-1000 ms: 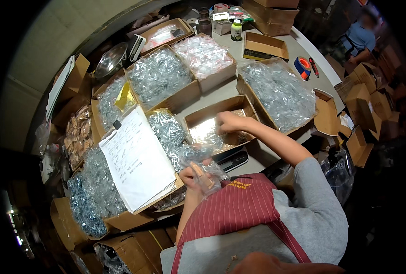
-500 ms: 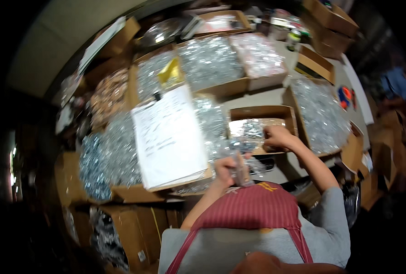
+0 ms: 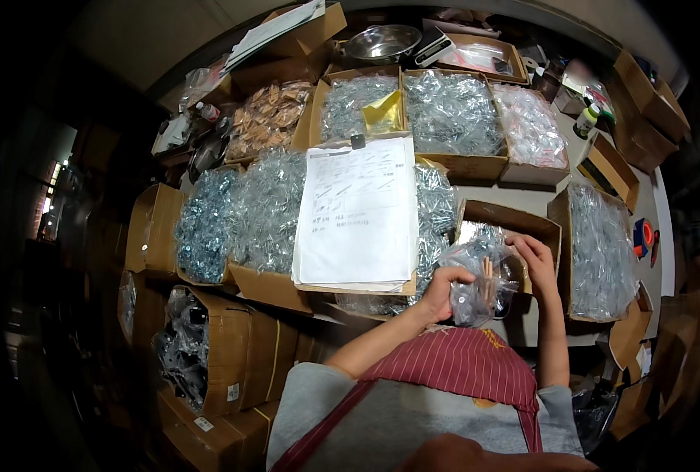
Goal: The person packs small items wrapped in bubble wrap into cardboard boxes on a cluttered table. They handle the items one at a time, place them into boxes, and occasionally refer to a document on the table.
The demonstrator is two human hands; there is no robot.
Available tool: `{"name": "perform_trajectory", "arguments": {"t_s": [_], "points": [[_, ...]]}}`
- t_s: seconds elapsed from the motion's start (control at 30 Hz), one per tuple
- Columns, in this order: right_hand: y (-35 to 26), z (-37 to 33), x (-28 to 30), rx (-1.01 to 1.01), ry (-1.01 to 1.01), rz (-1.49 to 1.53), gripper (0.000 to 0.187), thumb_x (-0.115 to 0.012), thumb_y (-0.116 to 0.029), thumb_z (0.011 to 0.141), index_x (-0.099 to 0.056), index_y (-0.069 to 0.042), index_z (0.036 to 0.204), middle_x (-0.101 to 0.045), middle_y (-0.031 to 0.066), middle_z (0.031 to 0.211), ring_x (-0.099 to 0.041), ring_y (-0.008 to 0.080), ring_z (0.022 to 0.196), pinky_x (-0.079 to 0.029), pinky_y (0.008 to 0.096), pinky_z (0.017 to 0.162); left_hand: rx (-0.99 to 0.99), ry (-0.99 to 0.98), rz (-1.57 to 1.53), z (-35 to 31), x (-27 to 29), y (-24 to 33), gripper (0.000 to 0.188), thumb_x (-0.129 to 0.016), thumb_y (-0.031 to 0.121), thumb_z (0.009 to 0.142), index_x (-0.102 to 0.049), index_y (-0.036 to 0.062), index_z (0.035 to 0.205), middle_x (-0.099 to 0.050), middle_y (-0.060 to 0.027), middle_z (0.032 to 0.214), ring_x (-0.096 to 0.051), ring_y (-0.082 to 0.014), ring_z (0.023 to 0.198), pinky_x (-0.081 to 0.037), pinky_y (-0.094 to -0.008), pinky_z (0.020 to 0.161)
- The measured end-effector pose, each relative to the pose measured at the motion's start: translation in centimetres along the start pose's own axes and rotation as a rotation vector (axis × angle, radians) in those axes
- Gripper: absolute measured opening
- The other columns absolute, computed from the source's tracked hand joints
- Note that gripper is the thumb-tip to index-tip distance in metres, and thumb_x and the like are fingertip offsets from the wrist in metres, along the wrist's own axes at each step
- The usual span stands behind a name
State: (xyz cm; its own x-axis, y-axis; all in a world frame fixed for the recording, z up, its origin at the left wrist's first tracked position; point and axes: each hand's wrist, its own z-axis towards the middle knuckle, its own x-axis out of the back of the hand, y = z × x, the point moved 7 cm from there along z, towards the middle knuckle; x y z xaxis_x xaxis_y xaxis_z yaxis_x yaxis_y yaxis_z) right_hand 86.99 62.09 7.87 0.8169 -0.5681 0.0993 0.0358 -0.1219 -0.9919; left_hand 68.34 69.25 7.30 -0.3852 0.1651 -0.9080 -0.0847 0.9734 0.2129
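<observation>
In my left hand (image 3: 442, 295) I grip a bundle of clear plastic bags (image 3: 472, 287), my thumb lying across the near side. Several thin wooden dowels (image 3: 487, 279) show through the plastic. My right hand (image 3: 535, 258) is at the bundle's right upper side, fingers bent and apart, with nothing plainly held in them. Just beyond both hands sits a small open cardboard box (image 3: 523, 224). Shiny packets in it are partly hidden by the bundle and my right hand.
Left of my hands, a clipboard with written papers (image 3: 354, 228) lies over boxes of bagged metal hardware (image 3: 267, 212). More bagged hardware (image 3: 602, 252) fills a box at the right. Orange-brown bagged pieces (image 3: 267, 118) stand far left; a tape roll (image 3: 642, 236) lies far right.
My right hand has come out of the small box and back to the bundle, its fingers loosening from a closed shape. The bundle in my left hand has been raised and turned. The view has shifted.
</observation>
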Motion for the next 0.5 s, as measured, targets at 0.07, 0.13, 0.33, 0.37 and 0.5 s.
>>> {"name": "perform_trajectory", "arguments": {"t_s": [0.07, 0.13, 0.33, 0.37, 0.5], "points": [[-0.2, -1.7, 1.0, -0.051, 0.088, 0.189, 0.025, -0.058, -0.02, 0.101, -0.07, 0.002, 0.103, -0.07, 0.0058, 0.103, -0.062, 0.0132, 0.1, -0.046, 0.0276, 0.093, -0.025, 0.103, 0.034, 0.3, -0.4, 0.1, 0.032, -0.053, 0.011, 0.087, -0.06, -0.006, 0.113, -0.069, -0.017, 0.098, -0.071, -0.028, 0.086, -0.059, -0.0429, 0.081], [-0.6, -2.9, 2.1, -0.003, 0.194, 0.307, 0.024, -0.057, -0.019, 0.102, -0.069, 0.001, 0.104, -0.069, 0.0054, 0.102, -0.063, 0.0132, 0.098, -0.047, 0.0277, 0.091, -0.036, 0.145, 0.008, 1.8, 0.0, -0.2, 0.034, -0.052, 0.013, 0.093, -0.055, -0.0065, 0.121, -0.068, -0.0183, 0.106, -0.07, -0.0305, 0.092, -0.058, -0.0466, 0.085], [-1.6, -4.8, 3.7, 0.199, 0.475, 0.193, 0.038, -0.056, -0.02, 0.102, -0.051, -0.001, 0.134, -0.055, 0.0107, 0.132, -0.058, 0.0171, 0.113, -0.043, 0.0333, 0.102, -0.082, 0.064, -0.052, 5.9, 0.3, 0.2, 0.033, -0.055, 0.025, 0.101, -0.057, 0.0017, 0.124, -0.066, -0.0123, 0.118, -0.064, -0.0258, 0.112, -0.049, -0.0463, 0.102], [-1.9, -5.0, 3.4, 0.219, 0.466, 0.071, 0.044, -0.058, -0.018, 0.1, -0.046, -0.001, 0.139, -0.05, 0.0121, 0.139, -0.054, 0.0196, 0.12, -0.041, 0.0351, 0.105, -0.058, 0.093, -0.044, 6.1, 0.7, 0.1, 0.035, -0.055, 0.026, 0.101, -0.055, 0.0022, 0.127, -0.064, -0.0132, 0.12, -0.063, -0.0272, 0.113, -0.049, -0.0486, 0.102], [-4.8, -5.5, -1.8, 0.474, 0.317, -0.398, 0.068, -0.063, -0.013, 0.094, -0.028, 0.001, 0.151, -0.033, 0.0197, 0.153, -0.043, 0.0317, 0.135, -0.034, 0.0431, 0.113, 0.017, 0.101, 0.202, 4.1, 0.6, 1.6, 0.066, -0.057, 0.021, 0.1, -0.022, 0.0058, 0.154, -0.051, -0.0191, 0.136, -0.058, -0.0336, 0.121, -0.054, -0.0545, 0.096]]}}
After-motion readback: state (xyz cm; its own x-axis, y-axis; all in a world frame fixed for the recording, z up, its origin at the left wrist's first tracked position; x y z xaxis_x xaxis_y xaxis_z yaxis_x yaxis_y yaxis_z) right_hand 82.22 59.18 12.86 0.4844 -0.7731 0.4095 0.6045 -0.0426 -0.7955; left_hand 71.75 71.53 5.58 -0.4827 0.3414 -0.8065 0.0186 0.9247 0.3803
